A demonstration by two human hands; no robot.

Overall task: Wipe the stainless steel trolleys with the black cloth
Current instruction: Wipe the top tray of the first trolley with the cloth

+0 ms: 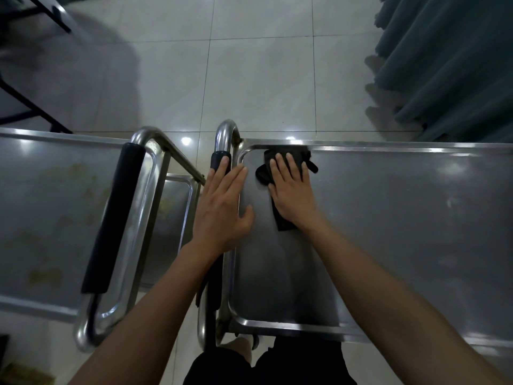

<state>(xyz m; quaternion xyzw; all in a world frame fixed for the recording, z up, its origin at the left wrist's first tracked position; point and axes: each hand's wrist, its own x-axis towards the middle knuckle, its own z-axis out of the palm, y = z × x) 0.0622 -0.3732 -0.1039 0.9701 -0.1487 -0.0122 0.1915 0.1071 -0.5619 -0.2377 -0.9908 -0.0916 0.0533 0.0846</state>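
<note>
The right hand (291, 190) presses flat, fingers straight, on the crumpled black cloth (280, 173) at the far handle-side corner of the right-hand stainless steel trolley (402, 218); the left hand (222, 207) rests open just beside, on that trolley's padded handle (220, 159). An unbraced trolley could roll, and the cloth may bunch, leaving streaks

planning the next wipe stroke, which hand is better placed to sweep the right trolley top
Right. The right hand already presses flat on the black cloth at the right trolley's far corner; the left hand rests cloth-free by the handle.
</note>
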